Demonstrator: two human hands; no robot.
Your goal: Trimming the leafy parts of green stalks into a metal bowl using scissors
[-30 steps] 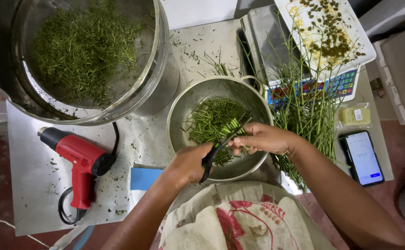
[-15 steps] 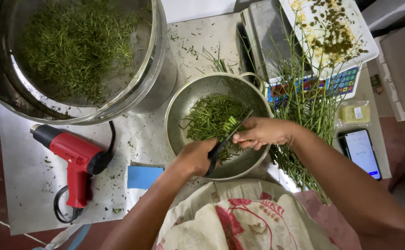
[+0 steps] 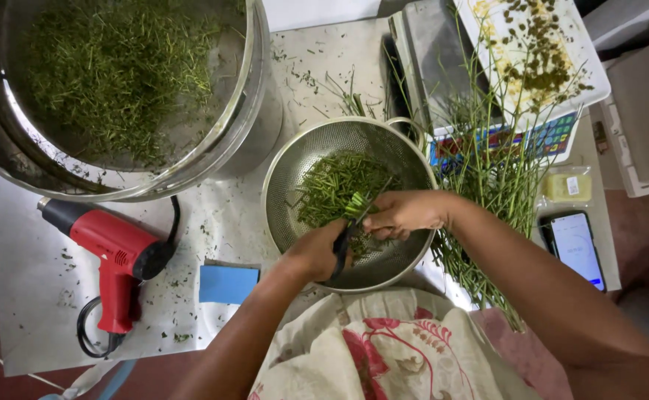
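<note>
While the left hand (image 3: 315, 254) is gripping dark scissors (image 3: 348, 235) and the right hand (image 3: 402, 213) is pinching green stems (image 3: 356, 206), both over the colander (image 3: 287, 185), cutting is underway; next snip probably needs stems fed forward.

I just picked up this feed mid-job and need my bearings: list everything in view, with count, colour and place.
Large pan: one, steel, top left, holds chopped greens.
Colander: one, steel, centre, holds cut green stems.
Scissors: one, dark, over the colander.
Uncut stalks: one bundle, green, right of the colander.
Heat gun: one, red and black, left.
Card: one, blue, front.
Scale: one, grey, top.
Tray: one, white, top right.
Phone: one, dark, right.
Left hand: grip on the scissors.
Right hand: grip on stems.
</note>
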